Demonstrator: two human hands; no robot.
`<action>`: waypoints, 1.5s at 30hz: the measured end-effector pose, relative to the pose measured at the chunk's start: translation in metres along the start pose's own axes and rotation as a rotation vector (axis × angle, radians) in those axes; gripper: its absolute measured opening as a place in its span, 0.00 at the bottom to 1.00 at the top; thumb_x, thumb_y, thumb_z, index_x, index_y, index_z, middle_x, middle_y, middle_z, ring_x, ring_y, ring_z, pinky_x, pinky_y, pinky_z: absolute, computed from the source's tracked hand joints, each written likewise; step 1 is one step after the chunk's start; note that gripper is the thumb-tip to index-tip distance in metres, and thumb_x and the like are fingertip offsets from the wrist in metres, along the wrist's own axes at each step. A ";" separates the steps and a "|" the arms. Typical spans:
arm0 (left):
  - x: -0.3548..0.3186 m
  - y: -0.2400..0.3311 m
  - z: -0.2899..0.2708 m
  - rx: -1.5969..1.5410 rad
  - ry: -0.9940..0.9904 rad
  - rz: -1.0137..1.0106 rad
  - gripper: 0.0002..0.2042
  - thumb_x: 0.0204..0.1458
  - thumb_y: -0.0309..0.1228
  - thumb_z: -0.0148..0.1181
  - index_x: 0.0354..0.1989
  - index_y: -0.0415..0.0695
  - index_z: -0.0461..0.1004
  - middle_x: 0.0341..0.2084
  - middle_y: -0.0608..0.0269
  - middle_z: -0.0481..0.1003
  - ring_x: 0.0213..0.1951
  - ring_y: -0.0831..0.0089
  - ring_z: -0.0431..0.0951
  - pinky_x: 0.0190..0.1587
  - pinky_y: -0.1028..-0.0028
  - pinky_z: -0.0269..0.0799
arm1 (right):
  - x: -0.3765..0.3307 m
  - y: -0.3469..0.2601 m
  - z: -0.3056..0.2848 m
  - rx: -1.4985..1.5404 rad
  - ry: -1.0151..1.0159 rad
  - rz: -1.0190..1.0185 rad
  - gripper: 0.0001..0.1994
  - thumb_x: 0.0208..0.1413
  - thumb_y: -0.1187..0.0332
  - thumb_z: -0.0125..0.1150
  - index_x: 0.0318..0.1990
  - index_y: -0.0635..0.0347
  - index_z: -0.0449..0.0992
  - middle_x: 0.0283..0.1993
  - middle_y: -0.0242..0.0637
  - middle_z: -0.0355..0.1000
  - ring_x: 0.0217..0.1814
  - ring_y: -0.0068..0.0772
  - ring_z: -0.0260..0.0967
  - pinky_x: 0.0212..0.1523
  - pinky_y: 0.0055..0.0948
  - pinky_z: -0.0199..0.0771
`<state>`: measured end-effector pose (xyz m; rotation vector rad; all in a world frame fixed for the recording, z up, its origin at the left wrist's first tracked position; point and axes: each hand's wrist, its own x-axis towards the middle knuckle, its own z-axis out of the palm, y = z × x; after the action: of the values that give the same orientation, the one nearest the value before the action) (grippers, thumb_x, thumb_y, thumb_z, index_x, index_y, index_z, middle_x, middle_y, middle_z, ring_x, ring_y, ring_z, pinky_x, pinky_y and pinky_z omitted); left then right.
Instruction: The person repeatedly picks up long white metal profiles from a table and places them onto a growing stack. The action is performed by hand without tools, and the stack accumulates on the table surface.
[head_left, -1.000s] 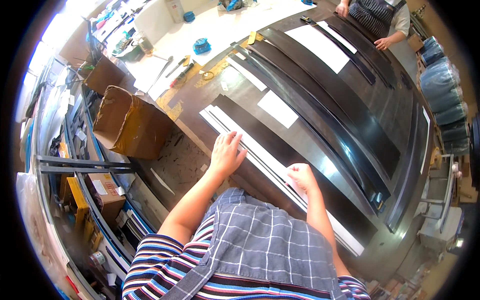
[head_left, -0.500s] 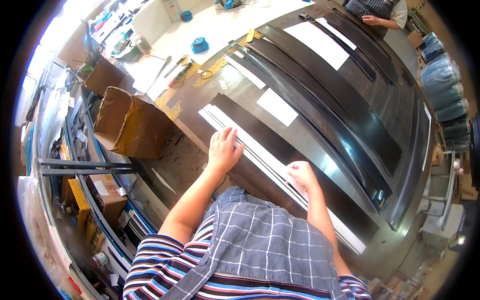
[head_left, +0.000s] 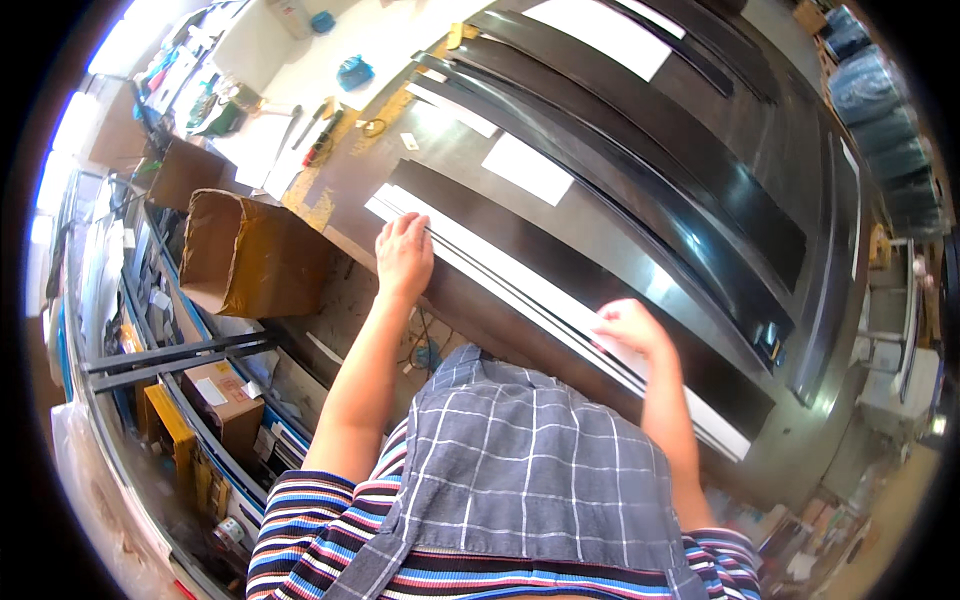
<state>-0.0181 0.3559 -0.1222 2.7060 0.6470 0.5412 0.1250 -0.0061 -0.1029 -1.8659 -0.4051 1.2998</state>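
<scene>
Long white strips (head_left: pixel 520 296) lie side by side with dark lines between them, slanting from far left to near right over a dark flat strip (head_left: pixel 560 264). My left hand (head_left: pixel 404 256) is closed over the strips near their far-left end, fingertips bent down on the white surface. Farther along to the right, my right hand (head_left: pixel 636 328) is in a pinch at the white strips, thumb and forefinger together. Its fingertips touch the upper white face; whether they hold an edge is partly hidden.
Several long dark strips (head_left: pixel 640 205) and white sheets (head_left: pixel 527 168) cover the table beyond. Hand tools (head_left: pixel 322 140) and a blue tape-like bundle (head_left: pixel 354 72) lie far left. An open cardboard box (head_left: pixel 275 260) stands left, beside a crowded rack (head_left: pixel 180 350).
My left hand has slid toward the far-left end of the strips, and its spread fingers have drawn together. My right hand has shifted slightly right. The view has turned; the other person has left it.
</scene>
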 end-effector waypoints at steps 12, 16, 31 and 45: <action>0.000 0.003 0.004 0.029 -0.070 0.015 0.14 0.53 0.28 0.53 0.49 0.43 0.73 0.49 0.56 0.72 0.52 0.55 0.69 0.56 0.61 0.64 | -0.147 0.118 -0.071 -0.225 0.198 0.353 0.11 0.46 0.64 0.67 0.26 0.65 0.79 0.18 0.33 0.70 0.23 0.21 0.63 0.27 0.28 0.64; 0.000 0.003 0.002 0.046 -0.101 -0.018 0.15 0.54 0.29 0.52 0.50 0.44 0.73 0.51 0.57 0.71 0.54 0.55 0.68 0.56 0.62 0.64 | -0.146 0.102 -0.067 -0.227 0.217 0.398 0.13 0.45 0.61 0.68 0.26 0.65 0.80 0.19 0.36 0.71 0.23 0.25 0.65 0.28 0.31 0.66; -0.003 0.002 0.007 0.069 -0.117 -0.059 0.16 0.56 0.35 0.53 0.51 0.42 0.73 0.53 0.56 0.71 0.56 0.55 0.67 0.58 0.61 0.62 | -0.142 0.104 -0.066 -0.267 0.262 0.403 0.15 0.43 0.59 0.68 0.27 0.65 0.81 0.22 0.44 0.73 0.24 0.32 0.68 0.31 0.33 0.68; -0.063 0.222 0.047 -0.308 -0.706 0.544 0.08 0.47 0.31 0.62 0.24 0.43 0.69 0.26 0.56 0.71 0.36 0.54 0.73 0.40 0.59 0.69 | -0.113 0.073 -0.040 -0.349 0.286 0.433 0.16 0.42 0.54 0.65 0.27 0.59 0.82 0.31 0.48 0.77 0.36 0.45 0.76 0.40 0.38 0.74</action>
<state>0.0316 0.1270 -0.0983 2.4938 -0.3350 -0.2094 0.0999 -0.1425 -0.0814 -2.4973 -0.0760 1.2617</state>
